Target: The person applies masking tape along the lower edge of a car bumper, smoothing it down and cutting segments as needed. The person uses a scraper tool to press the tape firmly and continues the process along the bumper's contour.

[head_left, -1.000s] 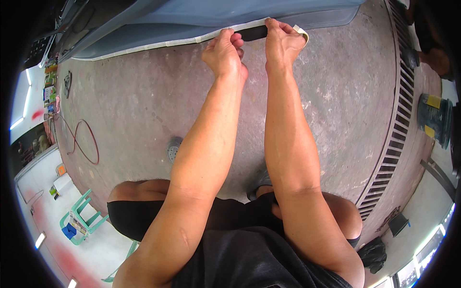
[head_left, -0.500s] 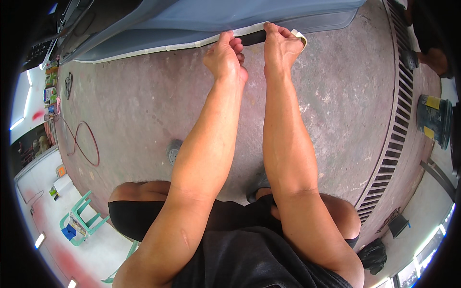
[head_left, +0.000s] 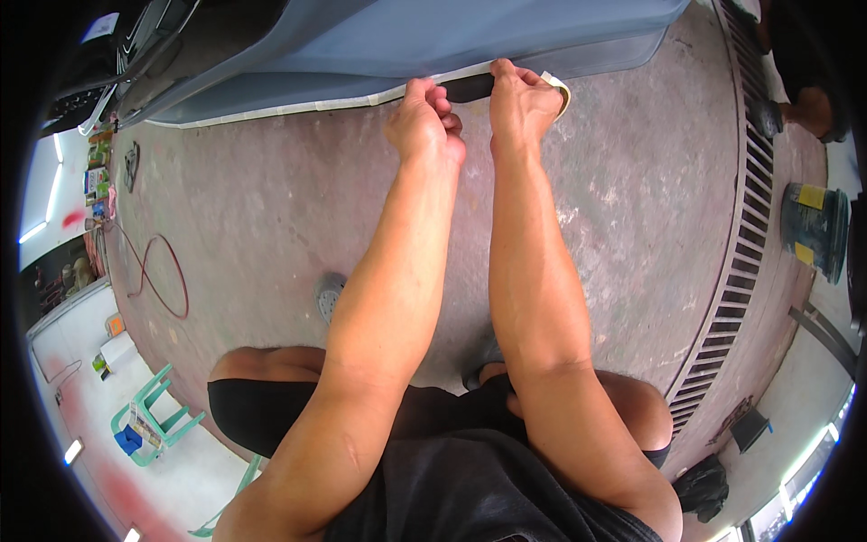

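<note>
Pale tape [head_left: 316, 107] lines the lower edge of the blue-grey panel [head_left: 388, 41]; right hand [head_left: 525, 99] pinches it beside its roll [head_left: 565, 94], presumably for tension, left hand [head_left: 424, 124] curled there, grip unclear.

1 wide fisheye view looks down from the head toward the floor [head_left: 650, 199].

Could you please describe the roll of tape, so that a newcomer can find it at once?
Start from the large blue-grey vehicle panel at the top. Follow the pale tape strip along its lower edge rightward to the right hand. The roll of tape is at that hand's outer side: a cream, curved band, unlike the long, thin strip.
</note>
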A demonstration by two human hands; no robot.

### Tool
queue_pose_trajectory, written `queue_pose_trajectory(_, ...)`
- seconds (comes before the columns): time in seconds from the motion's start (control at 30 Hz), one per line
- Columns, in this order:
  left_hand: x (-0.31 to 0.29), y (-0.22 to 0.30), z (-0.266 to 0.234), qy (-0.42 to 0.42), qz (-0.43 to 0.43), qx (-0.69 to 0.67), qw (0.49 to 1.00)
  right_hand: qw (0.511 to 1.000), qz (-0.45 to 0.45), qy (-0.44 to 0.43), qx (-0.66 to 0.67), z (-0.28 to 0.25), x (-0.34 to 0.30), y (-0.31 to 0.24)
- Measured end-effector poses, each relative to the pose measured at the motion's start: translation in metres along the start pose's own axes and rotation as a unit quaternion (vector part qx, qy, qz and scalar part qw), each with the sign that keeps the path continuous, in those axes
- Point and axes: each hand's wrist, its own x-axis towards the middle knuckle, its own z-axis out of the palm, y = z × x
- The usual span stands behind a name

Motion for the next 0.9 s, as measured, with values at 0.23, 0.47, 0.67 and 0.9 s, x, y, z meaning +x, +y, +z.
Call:
queue_pose_trajectory(0.23,0.001,0.0,0.001,0.002,-0.018,-0.005,1.0,0.999,0.036,-0.005,0.014,0.0,-0.002,-0.008)
queue_pose_trajectory(0.47,0.001,-0.002,0.001,0.003,-0.012,-0.003,1.0,1.0,0.014,0.014,-0.007,0.0,0.0,-0.006)
queue_pose_trajectory(0.67,0.004,-0.001,0.0,0.008,-0.013,-0.008,1.0,1.0,-0.001,0.007,-0.015,0.001,-0.002,-0.004)
queue_pose_trajectory(0.9,0.002,-0.001,0.004,0.012,-0.018,-0.009,1.0,1.0,0.003,0.018,0.0,0.001,-0.002,-0.005)
